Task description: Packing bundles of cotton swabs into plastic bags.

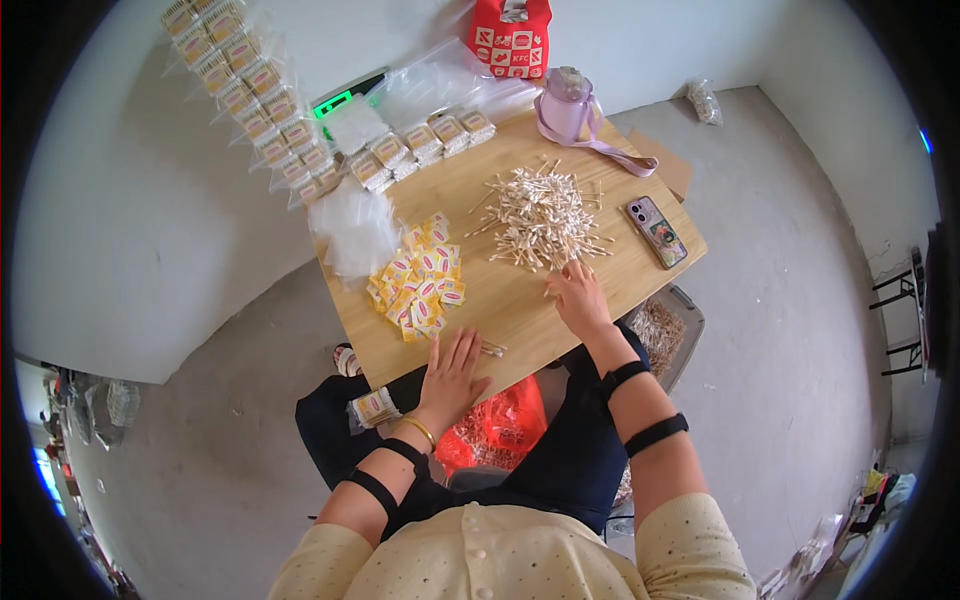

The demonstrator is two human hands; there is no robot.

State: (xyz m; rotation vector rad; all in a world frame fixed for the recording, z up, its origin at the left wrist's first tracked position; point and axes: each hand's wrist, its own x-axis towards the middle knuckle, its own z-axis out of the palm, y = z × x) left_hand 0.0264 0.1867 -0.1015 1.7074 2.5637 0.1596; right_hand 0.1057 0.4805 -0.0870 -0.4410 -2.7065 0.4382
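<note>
A loose heap of cotton swabs (545, 215) lies before us on a wooden bench (500, 312) — slim, pale sticks with rounded white tips, crossing at every angle and straggling outward at the rim. At its near edge we find the right hand (580, 300), fingers curled downward; whether its grip is closed on any swab, we cannot tell. The left hand (455, 375) rests at the bench's near edge, its grip wide and fingers extended, a few swabs (492, 349) poking out just beside them. Beyond that hand we see scattered yellow-and-white slips (418, 285), then clear bags (352, 230). Packs of swabs (421, 145) line the far side; a phone (657, 232) lies right of the heap.
</note>
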